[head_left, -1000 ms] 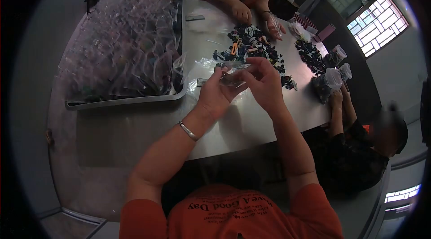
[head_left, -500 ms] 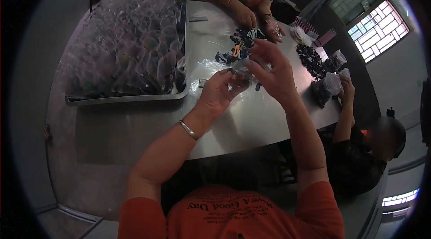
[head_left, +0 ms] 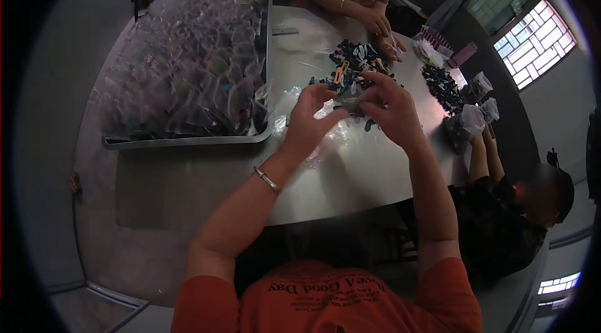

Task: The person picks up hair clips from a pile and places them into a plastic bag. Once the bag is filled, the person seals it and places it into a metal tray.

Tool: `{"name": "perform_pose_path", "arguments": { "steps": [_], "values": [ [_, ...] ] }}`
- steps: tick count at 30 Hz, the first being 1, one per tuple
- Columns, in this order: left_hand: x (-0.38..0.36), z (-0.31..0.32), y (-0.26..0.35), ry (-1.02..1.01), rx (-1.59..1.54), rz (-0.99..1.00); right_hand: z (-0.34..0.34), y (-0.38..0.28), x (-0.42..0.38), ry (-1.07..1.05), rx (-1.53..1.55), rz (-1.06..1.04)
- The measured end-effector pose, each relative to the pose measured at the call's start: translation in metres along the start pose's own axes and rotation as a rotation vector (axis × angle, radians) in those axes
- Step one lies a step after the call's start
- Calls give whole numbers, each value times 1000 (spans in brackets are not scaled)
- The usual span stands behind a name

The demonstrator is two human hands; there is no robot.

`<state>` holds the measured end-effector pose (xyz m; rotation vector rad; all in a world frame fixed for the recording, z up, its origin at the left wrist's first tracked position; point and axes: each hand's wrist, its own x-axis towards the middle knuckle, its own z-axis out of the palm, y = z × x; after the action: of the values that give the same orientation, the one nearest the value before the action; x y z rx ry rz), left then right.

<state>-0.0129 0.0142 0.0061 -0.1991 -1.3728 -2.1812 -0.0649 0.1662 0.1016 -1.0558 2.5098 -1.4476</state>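
Observation:
A small clear plastic bag point(head_left: 348, 100) is held over the table by my right hand point(head_left: 393, 111), its fingers and thumb curled at the bag's right side. On the left, my left hand point(head_left: 308, 121) has its fingers curved and apart from the thumb, with the thumb tip close to the bag. Just beyond both hands lies a pile of small dark and pale pieces point(head_left: 363, 54). An orange clip-like piece point(head_left: 339, 75) lies on this pile.
A grey tray point(head_left: 188, 143) heaped with filled clear bags point(head_left: 188, 64) takes up the left. Across the table a person's hands point(head_left: 391, 45) work at the pile. Another person's arms point(head_left: 485, 158) reach filled bags point(head_left: 460, 129) at right, near more dark pieces point(head_left: 441, 89).
My left hand has opened, its fingers spreading from the thumb. My right hand has lowered and closed in on the bag. The person across has brought their hands together.

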Motion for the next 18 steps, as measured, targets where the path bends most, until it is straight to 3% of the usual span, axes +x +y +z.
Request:
{"name": "perform_pose_path", "arguments": {
  "steps": [2,4,6,8,11,13,18],
  "values": [
    [-8,-5,8,-162,567,175,2,3,1,-66,-171,-79],
    [-12,1,18,-174,592,96,9,4,-2,-86,-116,-91],
    [-13,1,10,-184,424,-43,15,5,-6,-8,-155,-120],
    [-12,-3,2,-164,494,-9,18,10,-7,11,-129,-102],
    [-10,-2,10,-119,425,-149,28,23,-8,166,-87,-185],
    [-6,-1,16,14,306,-225,35,24,-7,305,240,-98],
    [2,1,17,31,358,-170,34,45,3,175,370,-26]
  ]
}}
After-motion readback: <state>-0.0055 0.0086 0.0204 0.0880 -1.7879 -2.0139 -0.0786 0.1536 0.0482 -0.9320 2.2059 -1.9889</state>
